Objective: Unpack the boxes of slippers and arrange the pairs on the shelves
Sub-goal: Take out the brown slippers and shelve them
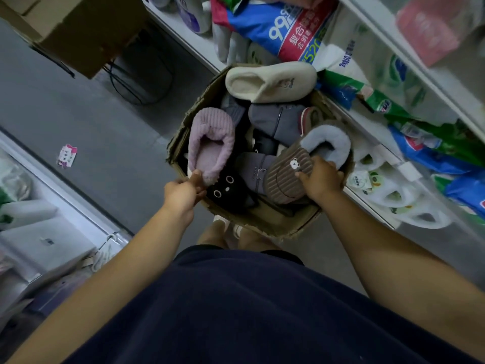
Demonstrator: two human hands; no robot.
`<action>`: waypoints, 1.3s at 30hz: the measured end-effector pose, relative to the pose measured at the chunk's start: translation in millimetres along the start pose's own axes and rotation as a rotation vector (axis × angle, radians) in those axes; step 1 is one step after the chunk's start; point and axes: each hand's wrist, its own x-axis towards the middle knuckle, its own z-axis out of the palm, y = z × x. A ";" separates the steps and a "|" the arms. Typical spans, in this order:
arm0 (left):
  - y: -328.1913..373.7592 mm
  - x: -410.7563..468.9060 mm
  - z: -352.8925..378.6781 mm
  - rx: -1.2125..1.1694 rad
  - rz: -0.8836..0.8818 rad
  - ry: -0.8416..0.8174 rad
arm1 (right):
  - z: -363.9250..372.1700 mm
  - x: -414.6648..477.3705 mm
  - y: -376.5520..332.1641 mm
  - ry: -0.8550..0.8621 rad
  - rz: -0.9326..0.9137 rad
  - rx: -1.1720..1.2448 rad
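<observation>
- Carton (262, 224) of slippers sits on the aisle floor at our feet, just beside the right-hand shelf (191, 46). Flaps are open and it is full to the rim, so we judge unpacking has barely begun.
- Left hand (183, 193) pinches the near end of the lilac slipper (211, 143) between thumb and fingers. That slipper lies along the carton's left wall, opening up.
- Right hand (321, 178) is curled round the brown ribbed slipper (288, 174) (bear badge, blue-grey fleece lining). It is on top of the pile at the right side, tilted.
- These two don't match. Our read: each hand takes a top slipper so we can clear the layer and find the mates underneath.
- Cream slipper (270, 81) rests across the far rim, partly outside the carton, probably perched there because the pile has no room.
- Grey slippers (273, 122) sit mid-carton below it. Black slipper (223, 189) with ring eyes lies at the near wall between our hands.
- Right-hand shelf is stocked with detergent bags (278, 30), and we see no free slot there. Left-hand shelf (65, 185) is too blurred to judge, so we cannot tell which shelf is the target.
- Risks: pairs are split through the mix, a soft slipper may drag its neighbours out, and the cream one could tip off the rim.
- Second carton (86, 30) is at upper left, and a pink label (67, 155) lies on the floor.
</observation>
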 end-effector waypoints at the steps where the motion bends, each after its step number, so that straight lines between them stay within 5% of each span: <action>1: 2.4 1.2 0.6 -0.023 -0.009 -0.007 | -2.0 -2.2 -0.2 -0.026 0.001 0.087; 6: 14.6 -0.5 -6.0 -0.043 -0.028 -0.051 | -9.0 -41.3 -3.6 -0.203 -0.022 0.536; 10: 5.1 -30.7 -2.2 0.258 -0.274 -0.357 | 1.3 -72.0 -4.7 -0.344 0.016 0.778; 13: -2.9 -46.2 8.0 0.181 -0.344 -0.544 | 9.4 -84.3 -10.1 -0.418 0.030 0.909; 17: 6.4 -45.7 14.7 0.201 -0.174 -0.448 | 3.3 -78.7 -10.1 -0.395 0.092 1.023; 22: 25.7 -40.2 9.8 0.084 -0.023 -0.357 | 3.7 -39.6 17.9 -0.113 0.290 1.107; 27: 28.5 -28.1 2.7 -0.042 0.055 -0.232 | 37.0 -15.5 36.1 -0.324 0.490 1.123; 32: 23.2 -24.1 -5.0 -0.143 0.059 -0.149 | 73.0 -2.7 19.4 -0.405 0.431 1.020; 39: 8.1 -19.1 -20.1 -0.219 0.053 -0.155 | 99.7 -4.1 20.4 -0.221 0.317 0.745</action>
